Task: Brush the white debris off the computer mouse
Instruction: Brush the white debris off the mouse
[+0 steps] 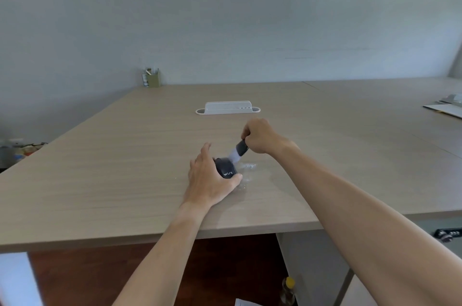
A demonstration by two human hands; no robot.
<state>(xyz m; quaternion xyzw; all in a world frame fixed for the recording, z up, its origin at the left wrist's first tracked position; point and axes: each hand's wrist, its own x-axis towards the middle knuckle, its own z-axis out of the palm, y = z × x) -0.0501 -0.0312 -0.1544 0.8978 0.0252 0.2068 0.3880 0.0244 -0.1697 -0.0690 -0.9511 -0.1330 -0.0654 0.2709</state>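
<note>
Black mouse [225, 168], steadied on desk [125, 168] under cupped left hand [209, 180]; right hand [262, 136] fisted around brush [238, 152], bristles angled onto its far end, debris [250, 165] landing rightward

two bare forearms, seemingly sleeveless; no rings or watch.

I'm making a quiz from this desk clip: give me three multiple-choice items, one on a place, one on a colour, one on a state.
1. Where does the white debris lie?
A. on the table right of the mouse
B. inside the pen holder
C. on the floor

2. What colour is the mouse?
A. white
B. red
C. black

3. What is the right hand doing?
A. resting flat
B. gripping the brush
C. holding paper

Answers: A, the specks sit on the table beside the mouse; C, its shell is black under the left hand; B, its fist is closed around the brush.
</note>
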